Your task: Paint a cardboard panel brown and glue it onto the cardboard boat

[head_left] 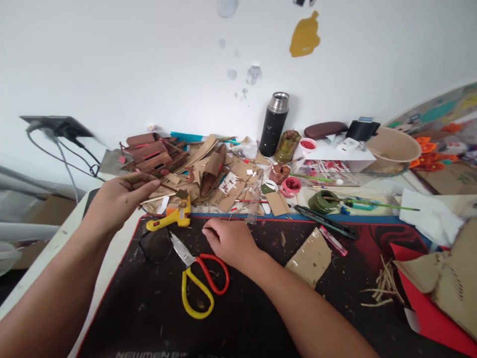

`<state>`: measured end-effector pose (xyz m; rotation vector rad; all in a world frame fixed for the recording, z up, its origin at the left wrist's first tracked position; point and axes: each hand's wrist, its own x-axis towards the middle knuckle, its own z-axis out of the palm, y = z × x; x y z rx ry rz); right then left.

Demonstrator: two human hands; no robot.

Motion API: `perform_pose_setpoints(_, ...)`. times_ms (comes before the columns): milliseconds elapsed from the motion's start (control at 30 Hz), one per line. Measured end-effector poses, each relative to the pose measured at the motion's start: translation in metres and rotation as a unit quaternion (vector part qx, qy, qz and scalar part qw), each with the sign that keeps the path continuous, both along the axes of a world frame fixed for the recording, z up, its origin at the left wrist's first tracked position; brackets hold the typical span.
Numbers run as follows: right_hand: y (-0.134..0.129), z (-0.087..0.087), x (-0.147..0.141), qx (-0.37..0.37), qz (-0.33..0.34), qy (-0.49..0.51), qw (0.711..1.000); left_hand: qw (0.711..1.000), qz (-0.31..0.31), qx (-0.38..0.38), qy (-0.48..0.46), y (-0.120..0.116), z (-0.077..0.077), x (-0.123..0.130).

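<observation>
My left hand (121, 196) is raised at the mat's upper left corner, thumb and fingers pinched on a thin brown stick (168, 187) with a small dark green piece at its far end. Below that end lies a yellow glue gun (173, 218). Curled closed, my right hand (233, 241) is over the dark mat (253, 318); whatever is inside its fingers, if anything, is hidden. Scissors (190, 261) with one red and one yellow handle lie just left of and below it, blades slightly apart.
Cardboard scraps (223, 186) and brown cardboard models (154, 154) pile along the back. A black flask (275, 124) stands by the wall, with paint jars (290, 186) before it. A cardboard piece (311, 256) and a red sheet (428, 303) lie right.
</observation>
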<state>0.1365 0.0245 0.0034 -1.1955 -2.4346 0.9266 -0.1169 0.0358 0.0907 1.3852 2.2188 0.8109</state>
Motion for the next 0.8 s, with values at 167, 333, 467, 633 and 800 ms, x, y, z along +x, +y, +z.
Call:
perform_pose_setpoints(167, 0.000, -0.001, -0.001, -0.002, -0.031, 0.005, 1.000, 0.997, 0.035, 0.003, -0.069, -0.015, 0.003, -0.011)
perform_pose_setpoints(333, -0.002, 0.000, -0.004, 0.003, -0.057, -0.003, 0.998, 0.996, 0.020, 0.003, -0.082, -0.023, 0.002, -0.023)
perform_pose_setpoints(467, -0.007, 0.010, -0.010, -0.014, -0.044, 0.000, 0.999, 0.993, 0.039, 0.020, -0.111, -0.027, -0.002, -0.030)
perform_pose_setpoints(633, -0.014, 0.034, -0.030, 0.019, 0.024, -0.046, 0.998, 0.985, 0.047, 0.034, -0.160, -0.034, -0.002, -0.040)
perform_pose_setpoints(800, -0.007, 0.051, -0.063, 0.098, 0.075, -0.114, 0.986, 0.982, 0.083, 0.019, -0.168, -0.044, 0.004, -0.053)
